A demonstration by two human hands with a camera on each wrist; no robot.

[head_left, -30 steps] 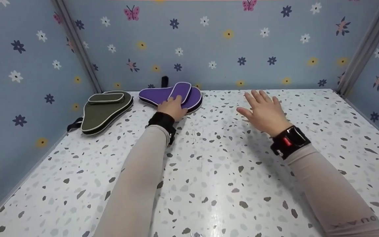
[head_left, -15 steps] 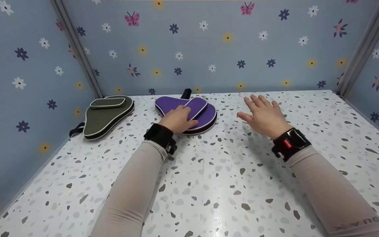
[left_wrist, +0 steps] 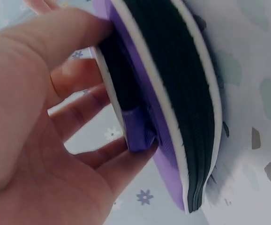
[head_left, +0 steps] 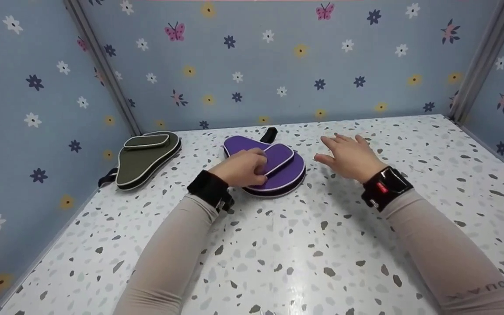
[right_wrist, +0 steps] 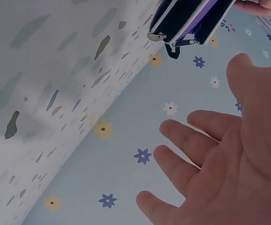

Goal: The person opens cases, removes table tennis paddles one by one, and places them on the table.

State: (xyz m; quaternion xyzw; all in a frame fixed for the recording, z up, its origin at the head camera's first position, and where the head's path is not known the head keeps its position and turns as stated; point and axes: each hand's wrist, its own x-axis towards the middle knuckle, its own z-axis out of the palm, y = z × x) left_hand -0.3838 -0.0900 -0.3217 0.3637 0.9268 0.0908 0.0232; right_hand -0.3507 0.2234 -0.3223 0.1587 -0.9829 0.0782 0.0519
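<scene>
A purple table tennis paddle case (head_left: 293, 169) with white piping and a raised pocket lies flat on the speckled table. My left hand (head_left: 243, 168) grips it by that pocket; in the left wrist view the thumb and fingers (left_wrist: 86, 110) close round the pocket's edge, beside the case's black zipped side (left_wrist: 184, 89). To the right, my right hand (head_left: 349, 158) hovers over the table with fingers spread, holding nothing. The right wrist view shows the case's zip end (right_wrist: 184, 23) apart from that hand's fingertips.
An olive green paddle case (head_left: 144, 164) with a black strap (head_left: 108, 177) lies at the back left, near the side wall. Flower-patterned blue panels (head_left: 278, 61) stand behind and on both sides of the white speckled table (head_left: 304, 262).
My left hand has drawn the purple case to the right and toward me, away from the back panel. The right hand stays nearly in place, with its fingers slightly more bent.
</scene>
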